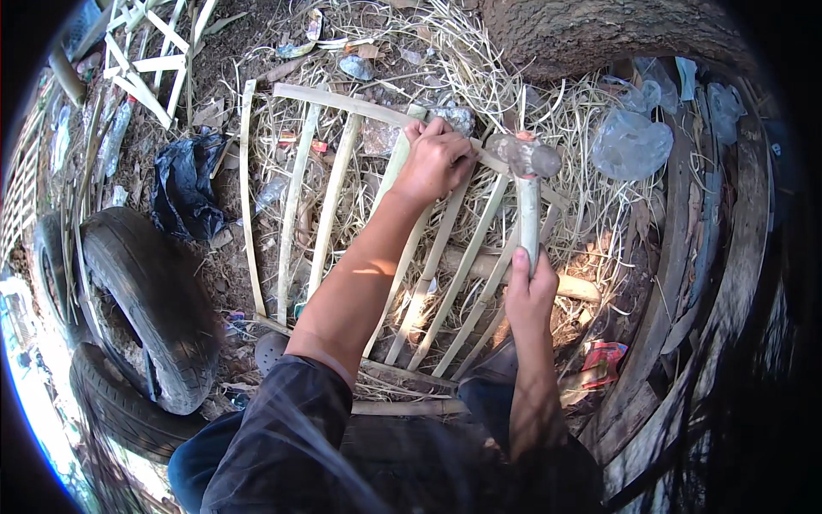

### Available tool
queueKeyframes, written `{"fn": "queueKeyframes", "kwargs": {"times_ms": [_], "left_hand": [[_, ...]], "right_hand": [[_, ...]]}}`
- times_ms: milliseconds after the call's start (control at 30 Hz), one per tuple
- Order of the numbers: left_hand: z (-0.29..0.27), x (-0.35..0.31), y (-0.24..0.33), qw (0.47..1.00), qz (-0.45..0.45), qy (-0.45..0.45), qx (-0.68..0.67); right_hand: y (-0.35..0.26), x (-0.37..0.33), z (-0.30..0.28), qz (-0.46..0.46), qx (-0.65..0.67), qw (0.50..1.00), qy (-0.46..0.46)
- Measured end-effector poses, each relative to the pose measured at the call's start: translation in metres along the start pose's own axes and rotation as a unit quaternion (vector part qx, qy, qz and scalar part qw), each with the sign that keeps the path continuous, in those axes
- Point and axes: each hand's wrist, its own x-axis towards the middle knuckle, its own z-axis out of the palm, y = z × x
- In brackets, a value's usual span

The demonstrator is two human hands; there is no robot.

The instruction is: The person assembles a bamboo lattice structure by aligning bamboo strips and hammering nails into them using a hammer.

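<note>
A flat frame of split bamboo slats (336,197) lies on the ground before me, with a thin bamboo crosspiece (342,101) along its far ends. My left hand (435,158) is closed over this crosspiece, fingers curled and pinched where it meets a slat. What the fingertips hold is hidden. Wrapped round the pale round handle of a hammer (529,210) is my right hand (531,287). The hammer stands with its head up, just right of my left hand, near the crosspiece's right end. A stone block (381,137) lies under the far slats.
Worn tyres (154,308) and a crumpled black plastic bag (187,184) lie at left. A lattice of bamboo strips (154,64) stands far left. Beyond the frame are a thick trunk (616,34) and loose shavings (462,51). Clear plastic bags (632,144) and long planks (676,283) lie right.
</note>
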Motion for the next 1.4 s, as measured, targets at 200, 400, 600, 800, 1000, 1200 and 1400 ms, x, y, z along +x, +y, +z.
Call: {"fn": "queueKeyframes", "kwargs": {"times_ms": [200, 400, 600, 800, 1000, 1200, 1400], "left_hand": [[0.000, -0.006, 0.001, 1.000, -0.018, 0.002, 0.012], [-0.006, -0.010, 0.000, 1.000, -0.018, -0.001, 0.013], [-0.004, -0.007, 0.001, 0.999, -0.020, -0.014, 0.021], [-0.002, -0.008, -0.004, 1.000, -0.008, 0.017, -0.001], [-0.003, -0.005, -0.003, 1.000, -0.010, 0.019, 0.005], [-0.001, -0.007, -0.001, 0.999, -0.029, 0.010, 0.024], [0.000, -0.014, -0.002, 1.000, -0.020, 0.023, 0.004]], "right_hand": [[-0.015, 0.004, -0.009, 0.036, -0.094, 0.994, -0.033], [-0.024, -0.001, -0.013, 0.052, -0.089, 0.992, -0.066], [-0.019, -0.001, -0.005, 0.012, -0.084, 0.996, -0.041], [-0.018, -0.003, -0.001, 0.010, -0.062, 0.998, -0.015], [-0.035, 0.007, -0.009, 0.020, -0.116, 0.992, -0.040], [-0.035, 0.012, -0.017, 0.035, -0.152, 0.986, -0.051], [-0.042, 0.005, -0.014, 0.042, -0.139, 0.988, -0.051]]}}
